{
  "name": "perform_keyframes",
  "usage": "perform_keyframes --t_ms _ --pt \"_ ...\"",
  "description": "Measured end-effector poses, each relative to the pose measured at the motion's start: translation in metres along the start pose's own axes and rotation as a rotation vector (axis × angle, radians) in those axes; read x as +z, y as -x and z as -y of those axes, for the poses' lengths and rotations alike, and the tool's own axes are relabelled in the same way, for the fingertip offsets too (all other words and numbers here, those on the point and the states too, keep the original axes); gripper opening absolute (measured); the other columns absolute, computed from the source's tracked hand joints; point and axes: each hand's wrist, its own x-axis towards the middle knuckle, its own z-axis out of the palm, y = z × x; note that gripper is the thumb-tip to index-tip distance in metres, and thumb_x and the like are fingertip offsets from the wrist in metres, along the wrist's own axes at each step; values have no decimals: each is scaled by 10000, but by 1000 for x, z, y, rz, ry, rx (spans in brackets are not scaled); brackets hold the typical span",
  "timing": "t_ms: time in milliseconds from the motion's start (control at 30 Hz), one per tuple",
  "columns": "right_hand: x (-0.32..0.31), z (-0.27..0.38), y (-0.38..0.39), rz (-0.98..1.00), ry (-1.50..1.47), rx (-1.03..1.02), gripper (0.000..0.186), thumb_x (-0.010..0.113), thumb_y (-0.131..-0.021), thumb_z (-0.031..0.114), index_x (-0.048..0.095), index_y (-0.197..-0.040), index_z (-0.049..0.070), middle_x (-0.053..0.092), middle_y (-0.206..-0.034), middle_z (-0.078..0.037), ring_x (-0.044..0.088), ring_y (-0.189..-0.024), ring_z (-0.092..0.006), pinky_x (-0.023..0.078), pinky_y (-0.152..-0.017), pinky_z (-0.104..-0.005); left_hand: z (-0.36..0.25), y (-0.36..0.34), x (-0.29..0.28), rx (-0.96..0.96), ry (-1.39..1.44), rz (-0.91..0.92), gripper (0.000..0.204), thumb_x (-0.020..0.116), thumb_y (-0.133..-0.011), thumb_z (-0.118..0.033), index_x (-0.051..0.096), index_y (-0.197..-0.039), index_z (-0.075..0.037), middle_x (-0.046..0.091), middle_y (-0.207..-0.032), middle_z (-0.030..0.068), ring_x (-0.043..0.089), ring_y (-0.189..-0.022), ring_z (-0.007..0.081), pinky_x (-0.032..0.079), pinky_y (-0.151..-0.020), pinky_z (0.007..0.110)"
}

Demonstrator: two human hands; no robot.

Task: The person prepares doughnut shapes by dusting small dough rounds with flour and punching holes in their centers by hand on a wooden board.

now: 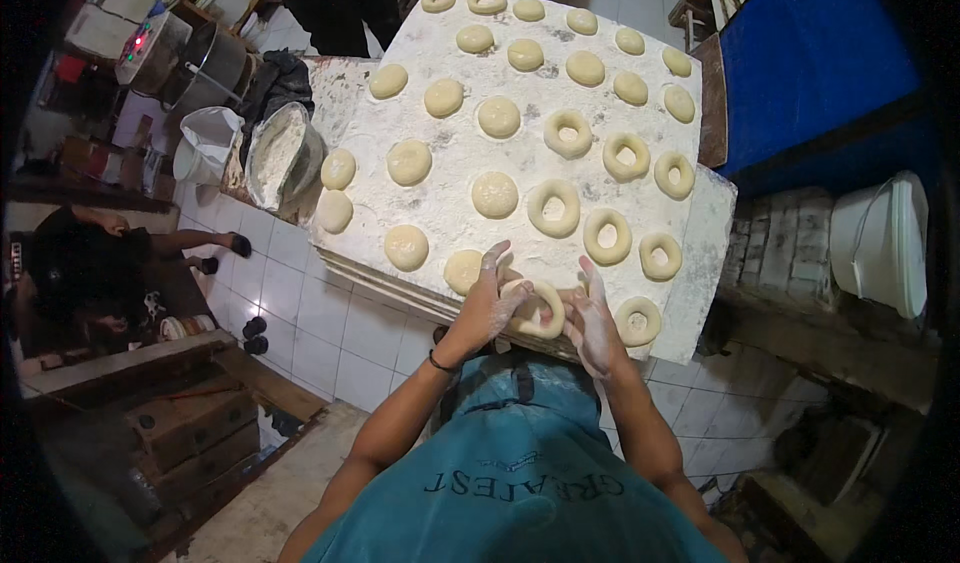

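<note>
Between my hands, at the near edge of the floured board, is a ring of dough. My left hand is closed on its left side, with fingertips showing in the hole. My right hand grips its right side, thumb pointing up and away. Both hands are dusted with flour. A flat dough round lies just left of my left hand, partly hidden by it. Beside my right hand rests another dough ring. More rings, such as one dough ring, lie on the right, and plain dough rounds fill the middle and left.
A tub of flour stands at the board's left, by a white bucket. On the right are a blue panel and a white pail. One person stands beyond the board; another person is low at the left.
</note>
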Motion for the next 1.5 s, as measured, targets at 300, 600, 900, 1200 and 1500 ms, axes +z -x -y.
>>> perform_keyframes --t_ms 300,600,900,1200,1500 --pt "-19 50 5 -41 307 -333 479 482 -853 66 268 -1277 10 443 -1162 -142 450 -1053 -189 359 -908 -290 -30 18 9 319 -899 -31 538 613 -725 -143 404 -1209 -42 480 -1095 159 391 -1086 361 287 -965 456" --pt "52 44 -110 670 1271 -532 293 547 -775 128 545 -1048 22 538 -1024 -168 531 -925 -297 446 -773 -367 -15 34 11 481 -1236 -36 312 621 -730 -219 561 -1013 -103 459 -1103 111 363 -1090 367 281 -919 560" --pt "70 18 -128 958 1638 -679 169 608 -666 101 555 -810 30 517 -844 -162 499 -821 -360 441 -704 -392 -36 73 -20 279 -645 -543 341 591 -753 -114 514 -1081 -63 511 -1084 122 442 -1045 302 346 -920 392" --pt "67 48 -70 375 679 -217 326 666 -674 60 562 -973 -16 615 -858 -90 576 -797 -121 463 -699 -250 -42 26 -7 239 145 -580 322 574 -833 -126 483 -1108 13 550 -1009 80 524 -920 134 429 -821 249" --pt "99 6 -62 103 822 -535 254 513 -669 -32 605 -906 -26 632 -829 -109 594 -784 -144 466 -708 -261 -38 50 -27 397 12 -388 432 564 -784 -62 372 -1167 0 523 -995 102 495 -976 188 421 -836 303"
